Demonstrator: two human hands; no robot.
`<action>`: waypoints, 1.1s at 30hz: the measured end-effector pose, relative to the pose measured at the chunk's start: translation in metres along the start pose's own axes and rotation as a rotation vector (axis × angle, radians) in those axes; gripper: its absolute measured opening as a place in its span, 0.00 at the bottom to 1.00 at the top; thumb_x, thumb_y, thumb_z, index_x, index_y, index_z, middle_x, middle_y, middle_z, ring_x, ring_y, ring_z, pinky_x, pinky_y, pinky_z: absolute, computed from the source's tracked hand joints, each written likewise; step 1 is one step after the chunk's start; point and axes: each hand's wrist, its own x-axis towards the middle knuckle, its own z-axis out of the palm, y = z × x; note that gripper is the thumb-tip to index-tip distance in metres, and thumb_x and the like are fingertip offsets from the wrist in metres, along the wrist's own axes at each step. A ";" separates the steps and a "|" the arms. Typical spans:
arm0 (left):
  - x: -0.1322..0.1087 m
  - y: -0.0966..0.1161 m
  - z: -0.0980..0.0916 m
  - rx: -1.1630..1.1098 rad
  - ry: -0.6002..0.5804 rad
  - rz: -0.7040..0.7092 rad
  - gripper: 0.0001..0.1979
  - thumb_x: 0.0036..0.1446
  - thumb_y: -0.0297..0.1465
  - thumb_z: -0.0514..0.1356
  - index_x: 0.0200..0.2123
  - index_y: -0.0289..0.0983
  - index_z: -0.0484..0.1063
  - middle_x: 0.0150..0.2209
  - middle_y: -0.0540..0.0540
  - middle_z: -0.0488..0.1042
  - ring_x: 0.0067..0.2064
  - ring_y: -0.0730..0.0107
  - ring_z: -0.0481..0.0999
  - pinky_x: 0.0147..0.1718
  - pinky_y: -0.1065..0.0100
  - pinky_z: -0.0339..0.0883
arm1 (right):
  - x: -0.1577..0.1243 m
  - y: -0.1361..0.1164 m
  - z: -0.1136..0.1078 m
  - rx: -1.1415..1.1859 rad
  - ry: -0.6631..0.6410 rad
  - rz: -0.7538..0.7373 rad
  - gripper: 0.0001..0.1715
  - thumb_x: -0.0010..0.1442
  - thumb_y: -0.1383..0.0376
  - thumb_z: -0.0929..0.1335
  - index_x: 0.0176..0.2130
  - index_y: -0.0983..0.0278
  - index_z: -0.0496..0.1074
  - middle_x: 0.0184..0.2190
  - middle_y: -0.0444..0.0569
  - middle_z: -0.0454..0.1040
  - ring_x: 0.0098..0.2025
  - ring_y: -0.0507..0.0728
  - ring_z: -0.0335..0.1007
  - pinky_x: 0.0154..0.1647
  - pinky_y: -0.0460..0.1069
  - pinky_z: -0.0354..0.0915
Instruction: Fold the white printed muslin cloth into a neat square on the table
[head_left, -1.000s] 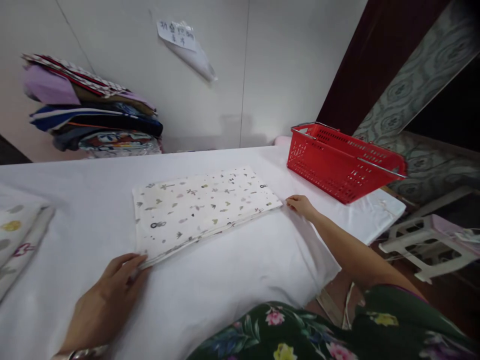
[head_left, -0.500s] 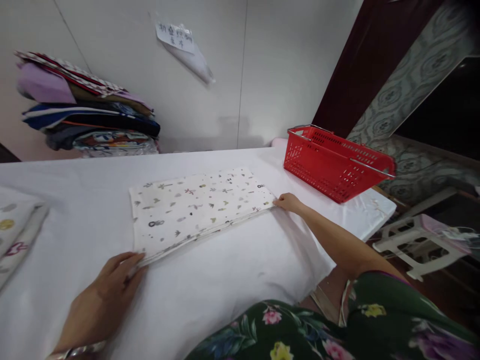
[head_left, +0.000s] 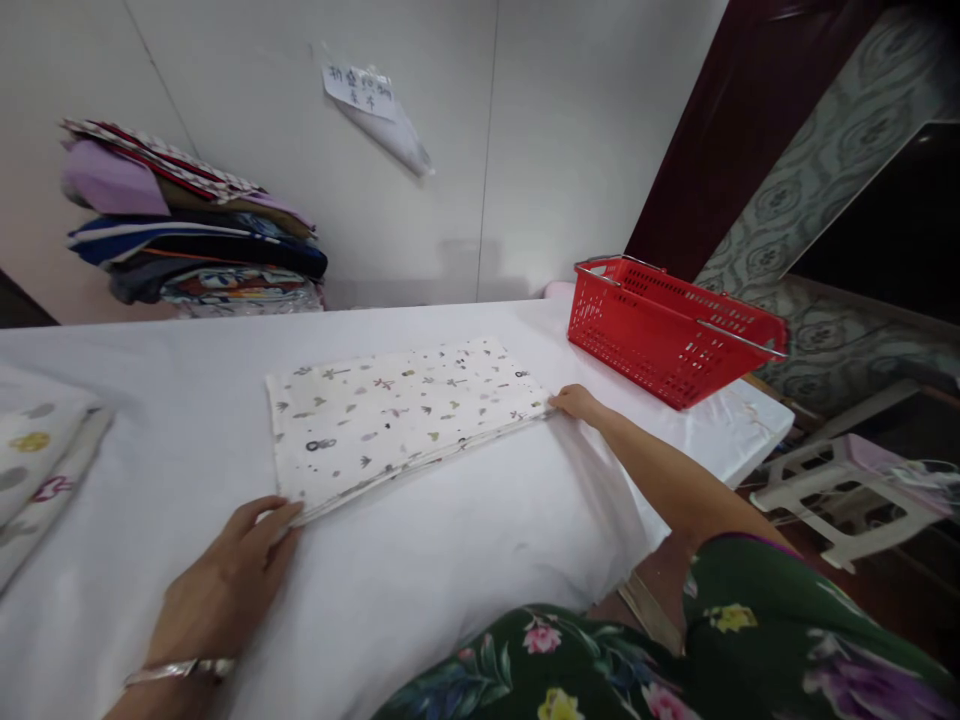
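A white cloth [head_left: 405, 410] printed with small plants and animals lies folded in layers on the white-covered table. My left hand [head_left: 232, 570], with a metal bracelet at the wrist, pinches the cloth's near left corner between thumb and fingers. At the near right corner, my right hand [head_left: 576, 401] is closed on the cloth too. Between both hands the layered near edge runs slantwise, higher at the right. Most of the cloth rests flat.
Another folded printed cloth [head_left: 37, 460] lies at the left edge. Behind it, a tall stack of folded fabrics [head_left: 202, 225] stands near the wall. A red basket [head_left: 667, 330] sits at the table's right end. A plastic stool [head_left: 862, 490] stands beyond on the floor.
The view has shifted slightly, so the things at left appear a little further right. Both hands keep hold of the same corners, and the cloth looks the same.
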 end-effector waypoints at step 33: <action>-0.006 0.018 -0.004 -0.008 -0.010 0.106 0.12 0.58 0.31 0.48 0.43 0.39 0.66 0.49 0.45 0.66 0.44 0.67 0.71 0.36 0.66 0.65 | -0.017 0.019 0.004 0.265 0.118 -0.155 0.18 0.43 0.58 0.68 0.35 0.64 0.68 0.19 0.45 0.69 0.19 0.54 0.64 0.20 0.48 0.60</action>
